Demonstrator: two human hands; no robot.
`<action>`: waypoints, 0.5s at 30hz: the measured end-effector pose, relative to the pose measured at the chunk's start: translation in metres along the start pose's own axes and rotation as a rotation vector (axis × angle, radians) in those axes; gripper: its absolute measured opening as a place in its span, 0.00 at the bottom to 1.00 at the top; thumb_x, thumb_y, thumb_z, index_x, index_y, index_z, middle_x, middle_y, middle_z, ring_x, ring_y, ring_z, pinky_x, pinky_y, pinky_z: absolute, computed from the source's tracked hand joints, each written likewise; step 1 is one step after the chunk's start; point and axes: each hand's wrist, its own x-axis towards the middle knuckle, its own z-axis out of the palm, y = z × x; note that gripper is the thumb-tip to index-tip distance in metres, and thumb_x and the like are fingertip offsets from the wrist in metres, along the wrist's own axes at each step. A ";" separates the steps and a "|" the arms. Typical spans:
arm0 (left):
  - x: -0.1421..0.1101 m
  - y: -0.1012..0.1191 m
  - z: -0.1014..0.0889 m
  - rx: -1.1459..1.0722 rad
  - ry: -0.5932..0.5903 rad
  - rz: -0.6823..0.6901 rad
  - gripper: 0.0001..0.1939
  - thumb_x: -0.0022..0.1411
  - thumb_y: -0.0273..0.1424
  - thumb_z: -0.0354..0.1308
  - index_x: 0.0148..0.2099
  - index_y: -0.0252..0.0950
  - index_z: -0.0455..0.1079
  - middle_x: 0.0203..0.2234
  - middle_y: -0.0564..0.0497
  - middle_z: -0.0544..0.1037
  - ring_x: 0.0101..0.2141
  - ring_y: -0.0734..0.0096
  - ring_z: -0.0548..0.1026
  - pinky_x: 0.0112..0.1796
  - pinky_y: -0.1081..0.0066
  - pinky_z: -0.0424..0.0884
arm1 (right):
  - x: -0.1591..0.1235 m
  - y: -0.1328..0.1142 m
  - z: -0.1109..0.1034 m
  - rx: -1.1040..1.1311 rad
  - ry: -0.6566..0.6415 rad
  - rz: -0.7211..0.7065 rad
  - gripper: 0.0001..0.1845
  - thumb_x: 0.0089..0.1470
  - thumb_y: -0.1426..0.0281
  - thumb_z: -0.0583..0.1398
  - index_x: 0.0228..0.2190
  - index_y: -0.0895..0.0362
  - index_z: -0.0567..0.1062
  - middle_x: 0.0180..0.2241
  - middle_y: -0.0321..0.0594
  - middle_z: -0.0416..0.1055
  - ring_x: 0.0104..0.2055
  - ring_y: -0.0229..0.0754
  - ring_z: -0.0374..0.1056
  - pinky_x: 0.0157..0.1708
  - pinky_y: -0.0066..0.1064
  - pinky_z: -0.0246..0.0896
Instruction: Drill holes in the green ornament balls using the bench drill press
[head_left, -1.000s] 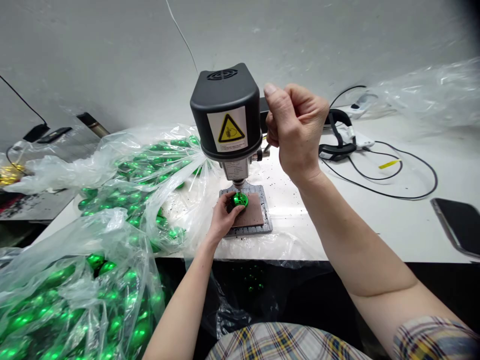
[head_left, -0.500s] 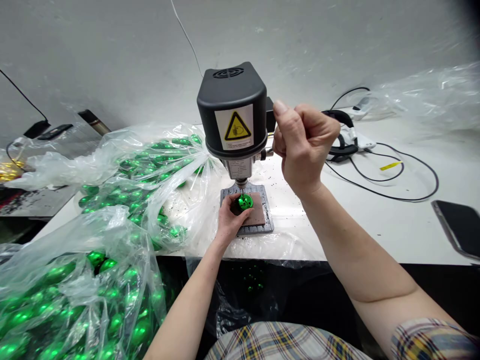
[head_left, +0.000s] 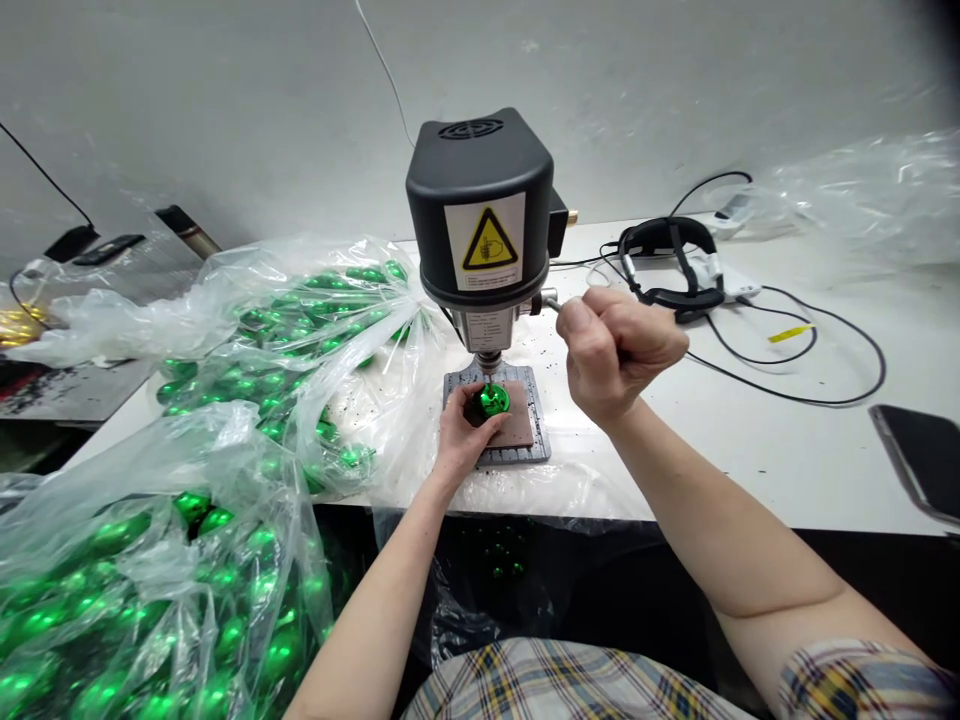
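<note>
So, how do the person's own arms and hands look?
Left hand and right hand are bare: no gloves or wristbands visible. A plaid fabric sleeve, white, yellow and dark blue, is on the right arm; no left sleeve is in view.

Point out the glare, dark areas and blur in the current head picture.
Head view: bright glints spot the green bauble in the left hand; head view: glare whitens the tabletop beside the drill press, while the space beneath lies dark; head view: the plastic sheeting at upper right looks soft, and small print on the warning sticker is unreadable.
</note>
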 end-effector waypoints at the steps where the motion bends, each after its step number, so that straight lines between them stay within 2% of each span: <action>1: 0.000 0.001 0.000 -0.001 0.000 0.000 0.28 0.52 0.37 0.73 0.52 0.37 0.67 0.45 0.45 0.78 0.47 0.58 0.76 0.51 0.58 0.72 | -0.002 0.001 -0.001 0.005 -0.020 -0.025 0.26 0.54 0.76 0.60 0.16 0.57 0.48 0.15 0.31 0.47 0.17 0.30 0.44 0.18 0.32 0.37; 5: 0.000 0.004 0.000 -0.004 0.004 -0.007 0.28 0.52 0.37 0.72 0.52 0.37 0.67 0.44 0.45 0.78 0.47 0.59 0.77 0.50 0.58 0.72 | -0.009 0.005 -0.007 0.022 -0.109 -0.111 0.25 0.51 0.79 0.58 0.16 0.57 0.48 0.15 0.31 0.48 0.17 0.30 0.43 0.17 0.31 0.41; 12: -0.002 0.004 0.001 -0.008 0.012 -0.017 0.29 0.51 0.38 0.72 0.52 0.37 0.67 0.44 0.45 0.77 0.47 0.58 0.77 0.50 0.57 0.72 | -0.018 0.011 -0.014 0.047 -0.184 -0.199 0.24 0.49 0.81 0.58 0.17 0.56 0.48 0.16 0.30 0.48 0.17 0.30 0.45 0.17 0.30 0.41; 15: -0.001 0.000 0.002 -0.017 0.018 -0.026 0.29 0.51 0.38 0.72 0.52 0.37 0.66 0.44 0.45 0.77 0.46 0.58 0.77 0.50 0.57 0.73 | -0.008 0.006 -0.007 0.039 -0.114 -0.136 0.26 0.53 0.79 0.58 0.16 0.57 0.47 0.14 0.30 0.46 0.16 0.29 0.44 0.17 0.31 0.38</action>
